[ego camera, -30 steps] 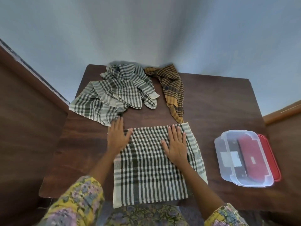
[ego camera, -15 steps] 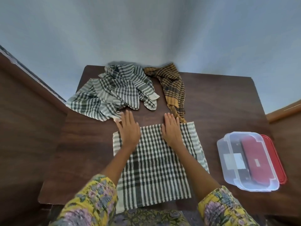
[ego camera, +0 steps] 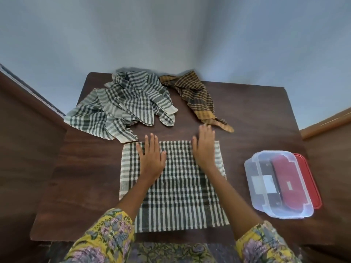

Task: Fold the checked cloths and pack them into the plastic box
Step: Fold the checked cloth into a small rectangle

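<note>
A dark green and white checked cloth (ego camera: 176, 190) lies spread flat on the wooden table (ego camera: 256, 118) in front of me. My left hand (ego camera: 151, 158) presses flat on its upper left part, fingers straight. My right hand (ego camera: 204, 147) lies flat on the upper right part, its fingertips reaching past the far edge. A clear plastic box (ego camera: 279, 184) stands at the right, holding nothing, on its red lid (ego camera: 311, 179). Crumpled green checked cloths (ego camera: 123, 107) and a mustard brown checked cloth (ego camera: 197, 95) lie at the back.
Pale blue walls meet in a corner behind the table. Dark wooden furniture flanks the table on the left, and a lighter wooden edge (ego camera: 326, 122) shows at the right. The cloth's near edge lies close to the table's front edge.
Both hands have slid away from me along the cloth toward its far edge. The left hand has moved from the left corner inward, and the cloth lies smoother.
</note>
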Tool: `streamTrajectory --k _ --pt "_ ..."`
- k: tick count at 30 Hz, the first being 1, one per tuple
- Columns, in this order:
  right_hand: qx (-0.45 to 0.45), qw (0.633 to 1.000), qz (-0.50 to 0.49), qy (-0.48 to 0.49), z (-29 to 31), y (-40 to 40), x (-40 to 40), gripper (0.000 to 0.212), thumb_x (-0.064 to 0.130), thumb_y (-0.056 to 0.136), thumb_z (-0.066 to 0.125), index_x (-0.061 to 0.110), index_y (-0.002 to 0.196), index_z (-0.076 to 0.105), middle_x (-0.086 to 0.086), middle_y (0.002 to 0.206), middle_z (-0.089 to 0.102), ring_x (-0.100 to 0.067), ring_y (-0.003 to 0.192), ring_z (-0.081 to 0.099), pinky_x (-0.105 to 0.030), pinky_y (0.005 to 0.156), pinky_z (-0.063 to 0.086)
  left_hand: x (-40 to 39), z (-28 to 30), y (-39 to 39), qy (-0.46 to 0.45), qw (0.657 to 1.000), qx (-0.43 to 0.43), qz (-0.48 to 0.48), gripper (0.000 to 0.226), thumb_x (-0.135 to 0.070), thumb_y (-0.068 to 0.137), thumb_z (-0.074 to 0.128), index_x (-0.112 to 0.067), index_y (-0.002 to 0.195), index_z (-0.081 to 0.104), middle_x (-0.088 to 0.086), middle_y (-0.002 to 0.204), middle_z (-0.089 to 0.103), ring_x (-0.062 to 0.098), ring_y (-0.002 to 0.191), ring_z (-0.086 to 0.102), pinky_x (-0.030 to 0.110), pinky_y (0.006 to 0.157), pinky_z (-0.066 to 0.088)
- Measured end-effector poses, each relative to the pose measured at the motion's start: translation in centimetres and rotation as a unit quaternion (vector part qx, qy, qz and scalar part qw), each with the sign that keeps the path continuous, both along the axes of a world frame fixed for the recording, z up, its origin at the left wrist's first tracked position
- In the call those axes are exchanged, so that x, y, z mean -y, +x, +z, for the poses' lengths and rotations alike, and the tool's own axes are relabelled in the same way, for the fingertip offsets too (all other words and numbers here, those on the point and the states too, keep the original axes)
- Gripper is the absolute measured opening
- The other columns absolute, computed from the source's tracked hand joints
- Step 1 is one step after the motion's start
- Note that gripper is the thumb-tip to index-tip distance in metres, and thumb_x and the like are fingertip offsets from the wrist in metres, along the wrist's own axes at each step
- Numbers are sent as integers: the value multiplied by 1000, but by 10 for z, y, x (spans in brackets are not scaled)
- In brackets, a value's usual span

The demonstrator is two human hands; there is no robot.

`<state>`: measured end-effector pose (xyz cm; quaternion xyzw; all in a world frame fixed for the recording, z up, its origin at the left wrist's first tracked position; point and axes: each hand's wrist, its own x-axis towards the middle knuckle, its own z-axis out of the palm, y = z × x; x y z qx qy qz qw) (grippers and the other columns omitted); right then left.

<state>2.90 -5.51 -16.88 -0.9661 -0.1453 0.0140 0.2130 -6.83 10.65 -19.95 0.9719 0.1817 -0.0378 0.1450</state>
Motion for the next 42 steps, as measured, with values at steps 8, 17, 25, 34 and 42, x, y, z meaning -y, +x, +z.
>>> streamTrajectory --k 8,17,25,34,42 --pt "-7 993 74 -96 -17 -26 13 50 32 97 37 11 142 33 -10 149 35 -27 140 28 -42 113 25 -9 8 -12 -12 998 35 58 48 -28 101 29 -12 145 32 8 153 31 24 144 23 51 116 10" --pt "-92 977 -7 -190 21 24 37 35 39 89 57 7 101 62 -15 123 53 -33 124 40 -46 102 33 -86 63 9 52 980 -191 10 43 -45 88 58 -17 121 57 8 126 56 28 125 45 43 101 34" --pt "-241 963 113 -52 66 21 8 29 26 83 67 15 84 40 0 81 50 -21 80 50 -32 62 36 -49 118 39 -72 977 -197 -28 43 -14 87 61 0 125 44 16 123 56 31 113 55 38 84 46" --pt "-248 944 164 142 115 19 -40 8 6 77 72 -1 77 68 8 60 54 5 48 52 -19 57 43 0 162 75 -495 817 -215 202 11 4 95 44 6 92 54 15 106 58 25 102 64 34 104 45" --pt "-294 931 187 106 142 8 -37 22 7 72 75 -1 92 69 -5 82 62 -14 77 55 -27 69 43 7 169 75 -513 797 -181 263 25 4 97 40 10 118 53 19 135 53 25 103 65 11 69 52"
